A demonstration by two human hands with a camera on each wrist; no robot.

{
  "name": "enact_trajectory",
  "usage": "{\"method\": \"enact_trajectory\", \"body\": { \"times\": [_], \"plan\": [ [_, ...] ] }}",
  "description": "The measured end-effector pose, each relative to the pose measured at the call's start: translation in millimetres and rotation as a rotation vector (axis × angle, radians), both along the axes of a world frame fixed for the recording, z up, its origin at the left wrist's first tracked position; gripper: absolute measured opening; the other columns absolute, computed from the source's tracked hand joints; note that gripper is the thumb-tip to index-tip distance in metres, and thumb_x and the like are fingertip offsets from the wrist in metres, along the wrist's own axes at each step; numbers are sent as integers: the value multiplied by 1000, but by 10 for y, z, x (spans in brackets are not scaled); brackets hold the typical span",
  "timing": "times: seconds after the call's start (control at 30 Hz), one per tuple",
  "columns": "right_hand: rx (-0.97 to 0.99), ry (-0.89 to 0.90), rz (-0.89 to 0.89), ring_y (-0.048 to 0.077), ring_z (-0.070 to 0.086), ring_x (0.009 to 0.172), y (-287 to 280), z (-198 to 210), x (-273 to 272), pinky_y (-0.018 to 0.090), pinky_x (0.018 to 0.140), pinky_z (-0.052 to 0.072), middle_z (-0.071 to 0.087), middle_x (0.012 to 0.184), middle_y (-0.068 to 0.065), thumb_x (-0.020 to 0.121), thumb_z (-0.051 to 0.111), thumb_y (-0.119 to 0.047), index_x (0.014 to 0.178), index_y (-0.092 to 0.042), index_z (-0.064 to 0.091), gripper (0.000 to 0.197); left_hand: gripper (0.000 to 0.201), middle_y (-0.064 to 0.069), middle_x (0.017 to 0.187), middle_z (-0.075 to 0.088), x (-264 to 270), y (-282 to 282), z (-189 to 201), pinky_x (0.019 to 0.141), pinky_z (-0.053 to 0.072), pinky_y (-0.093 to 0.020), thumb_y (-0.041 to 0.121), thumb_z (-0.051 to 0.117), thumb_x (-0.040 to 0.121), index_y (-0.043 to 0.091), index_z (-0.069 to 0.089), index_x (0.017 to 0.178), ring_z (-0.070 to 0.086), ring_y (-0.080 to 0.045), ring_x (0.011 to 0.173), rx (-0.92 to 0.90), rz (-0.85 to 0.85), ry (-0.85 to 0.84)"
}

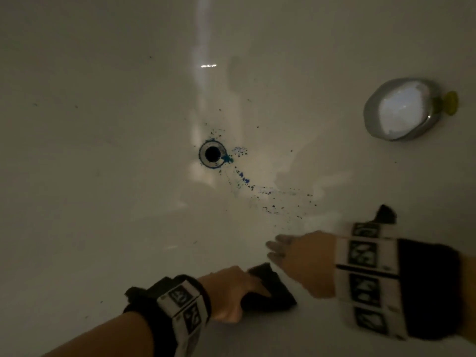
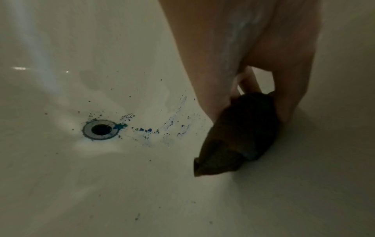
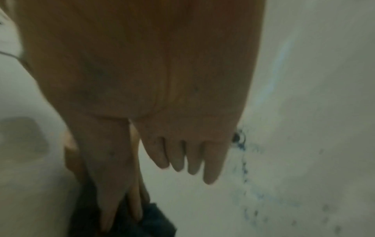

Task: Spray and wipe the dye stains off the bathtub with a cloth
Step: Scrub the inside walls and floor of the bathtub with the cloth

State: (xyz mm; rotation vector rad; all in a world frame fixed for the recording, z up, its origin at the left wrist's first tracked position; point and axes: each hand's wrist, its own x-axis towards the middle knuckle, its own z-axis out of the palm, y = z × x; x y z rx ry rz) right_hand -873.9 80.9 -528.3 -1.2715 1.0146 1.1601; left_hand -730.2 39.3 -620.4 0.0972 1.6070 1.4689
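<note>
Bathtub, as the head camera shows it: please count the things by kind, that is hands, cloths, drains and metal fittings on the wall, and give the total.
Hands: 2, the left hand gripping the cloth, the right hand with fingers straight.
Cloths: 1, the dark cloth.
Drains: 1, the drain ringed by blue dye stains.
Metal fittings: 1, the oval chrome fitting on the bathtub wall.
Total: 5.

left hand (image 1: 231, 292) curled tight round the cloth (image 1: 273, 289), right hand (image 1: 304, 258) flat just beside it, fingers (image 3: 192, 157) straight and together
</note>
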Motion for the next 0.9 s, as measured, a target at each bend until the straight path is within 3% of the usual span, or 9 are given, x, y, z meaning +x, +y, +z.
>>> {"method": "enact_trajectory", "body": {
  "times": [0.07, 0.2, 0.27, 0.37, 0.5, 0.6, 0.67, 0.8, 0.9],
  "plan": [
    [79, -115, -129, 23, 13, 143, -96, -35, 153, 34, 113, 16, 5, 157, 7, 97, 43, -22, 150, -14, 6, 65, 66, 6, 143, 42, 50, -122, 144, 111, 31, -38, 1, 53, 82, 38, 44, 136, 42, -17, 128, 125, 13, 7],
    [287, -179, -536, 24, 31, 135, -155, -282, 379, 31, 107, 23, 29, 151, 5, 95, 51, -24, 149, -27, 12, 67, 44, 6, 133, 51, 339, -371, 231, 98, 31, -16, 7, 51, 91, 25, 55, 131, 46, -12, 121, 135, 89, -63],
    [303, -191, -637, 20, 29, 136, -149, -320, 428, 28, 108, 22, 30, 151, 1, 94, 51, -25, 148, -31, 15, 65, 36, 16, 116, 61, 503, -498, 254, 95, 35, -12, 12, 54, 92, 33, 64, 119, 53, -7, 112, 129, 211, -114],
    [211, -182, -524, 22, 39, 129, -141, -366, 568, 20, 97, 29, 38, 146, 3, 96, 48, -22, 147, -30, 17, 60, 42, 17, 89, 68, 668, -766, 232, 81, 43, -12, 10, 54, 89, 47, 67, 102, 60, -5, 85, 93, 322, -174],
    [161, -182, -233, 34, 52, 111, -222, -502, 871, 33, 82, 41, 47, 129, 15, 97, 45, -17, 146, -27, 25, 54, 46, 15, 136, 50, 849, -1053, 11, 110, 32, -21, 12, 50, 92, 39, 53, 128, 45, -1, 125, -145, 236, -229],
    [48, -163, -188, 35, 54, 106, -271, -643, 1008, 32, 75, 40, 47, 126, 17, 95, 48, -15, 142, -18, 34, 49, 51, 8, 147, 36, 909, -1071, -166, 112, 26, -25, 23, 51, 94, 35, 37, 141, 36, -10, 134, -242, -66, -297],
    [-10, -143, -281, 32, 52, 106, -311, -713, 984, 33, 81, 39, 50, 122, 14, 98, 40, -29, 136, -13, 42, 42, 51, 8, 147, 36, 913, -1045, -230, 110, 26, -25, 31, 54, 92, 35, 38, 141, 36, -13, 133, -266, -175, -339],
    [-51, -220, -247, 30, 51, 112, -382, -685, 841, 37, 92, 38, 53, 125, 11, 79, 31, -51, 127, -14, 52, 64, 53, 13, 148, 34, 922, -1034, -260, 85, 33, -15, 35, 58, 90, 33, 42, 139, 38, -11, 132, -239, -179, -411],
    [65, -68, -97, 32, 49, 117, -379, -462, 626, 32, 85, 38, 52, 126, 14, 93, 43, -37, 126, -12, 53, 43, 51, 12, 149, 33, 901, -1049, -284, 65, 36, -7, 33, 58, 90, 30, 44, 139, 36, -11, 133, -245, -204, -451]
  ]
}}
